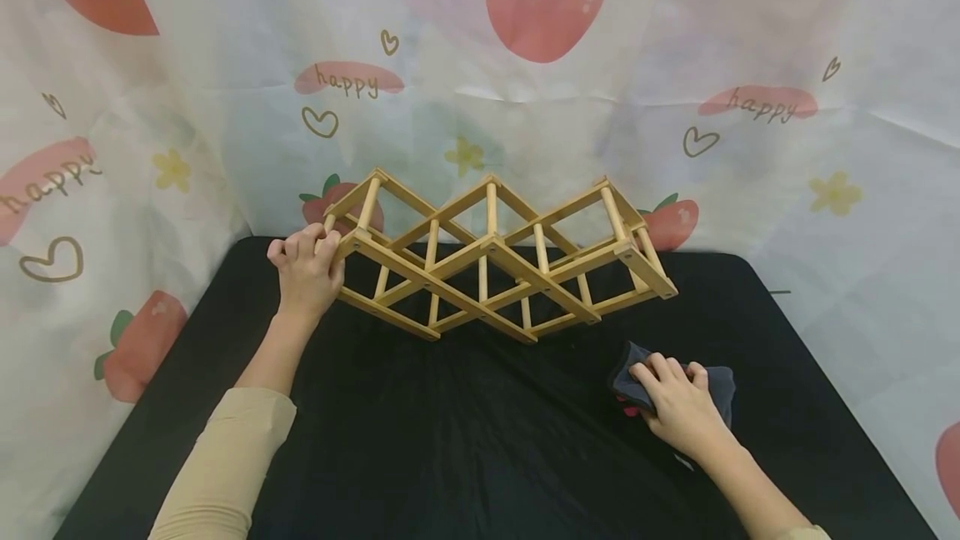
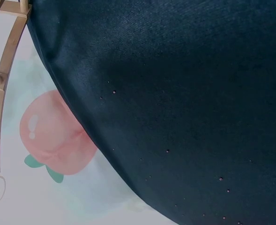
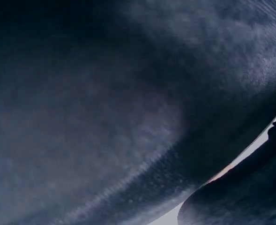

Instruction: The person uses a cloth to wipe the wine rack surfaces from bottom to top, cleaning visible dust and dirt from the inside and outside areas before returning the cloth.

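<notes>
A folding wooden lattice rack (image 1: 491, 248), with crossed slats and round dowels, is spread out over the back of the black-covered table. My left hand (image 1: 306, 269) grips its left end, with the fingers curled over the top. In the left wrist view a few slats of the rack (image 2: 6, 56) show at the left edge, and the hand is out of sight. My right hand (image 1: 682, 407) holds a dark blue-grey cloth (image 1: 722, 386) over the table's right side, fingers bent into it. A small pink patch shows beneath the cloth's left edge. Dark fabric (image 3: 105, 126) fills most of the right wrist view.
The black cloth-covered table (image 1: 450, 440) runs up to a printed curtain (image 1: 465, 40) with fruit, hearts and "happy" lettering, which hangs behind it and along both sides. Small pale specks dot the black cover (image 2: 198, 117) in the left wrist view.
</notes>
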`<state>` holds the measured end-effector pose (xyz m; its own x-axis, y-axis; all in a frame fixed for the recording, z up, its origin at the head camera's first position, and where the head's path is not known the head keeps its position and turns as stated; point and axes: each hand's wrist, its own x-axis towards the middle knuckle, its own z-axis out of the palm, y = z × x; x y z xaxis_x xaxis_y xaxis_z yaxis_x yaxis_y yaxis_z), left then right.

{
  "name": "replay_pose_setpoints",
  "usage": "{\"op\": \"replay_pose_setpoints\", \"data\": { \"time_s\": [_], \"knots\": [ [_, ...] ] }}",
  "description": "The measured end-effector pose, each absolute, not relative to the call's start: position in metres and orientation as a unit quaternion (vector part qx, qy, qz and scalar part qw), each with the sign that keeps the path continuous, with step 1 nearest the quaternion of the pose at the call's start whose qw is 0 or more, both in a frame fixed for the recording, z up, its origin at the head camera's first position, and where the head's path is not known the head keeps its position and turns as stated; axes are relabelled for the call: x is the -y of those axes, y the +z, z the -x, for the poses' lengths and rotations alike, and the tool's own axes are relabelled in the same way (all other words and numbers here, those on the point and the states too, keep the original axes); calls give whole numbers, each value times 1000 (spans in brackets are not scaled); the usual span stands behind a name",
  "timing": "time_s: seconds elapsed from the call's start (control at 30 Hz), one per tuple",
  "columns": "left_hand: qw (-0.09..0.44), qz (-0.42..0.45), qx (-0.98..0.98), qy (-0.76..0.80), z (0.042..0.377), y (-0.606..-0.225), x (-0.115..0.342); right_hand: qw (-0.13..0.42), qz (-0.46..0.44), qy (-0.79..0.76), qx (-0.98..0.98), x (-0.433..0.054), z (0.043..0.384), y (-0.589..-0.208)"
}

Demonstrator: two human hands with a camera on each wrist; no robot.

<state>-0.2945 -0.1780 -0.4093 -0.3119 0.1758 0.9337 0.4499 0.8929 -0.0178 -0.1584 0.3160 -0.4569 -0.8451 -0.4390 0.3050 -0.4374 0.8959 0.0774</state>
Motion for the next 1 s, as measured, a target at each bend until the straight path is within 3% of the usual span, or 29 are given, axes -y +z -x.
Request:
{"op": "replay_pose_setpoints", "data": {
  "time_s": [0.67, 1.0],
  "knots": [
    [544, 199, 806, -117, 293, -409, 178, 117, -227, -81, 963, -318, 159, -468],
    [507, 186, 836, -95, 286, -406, 180, 71, -194, -74, 976, -311, 155, -455]
  ]
}}
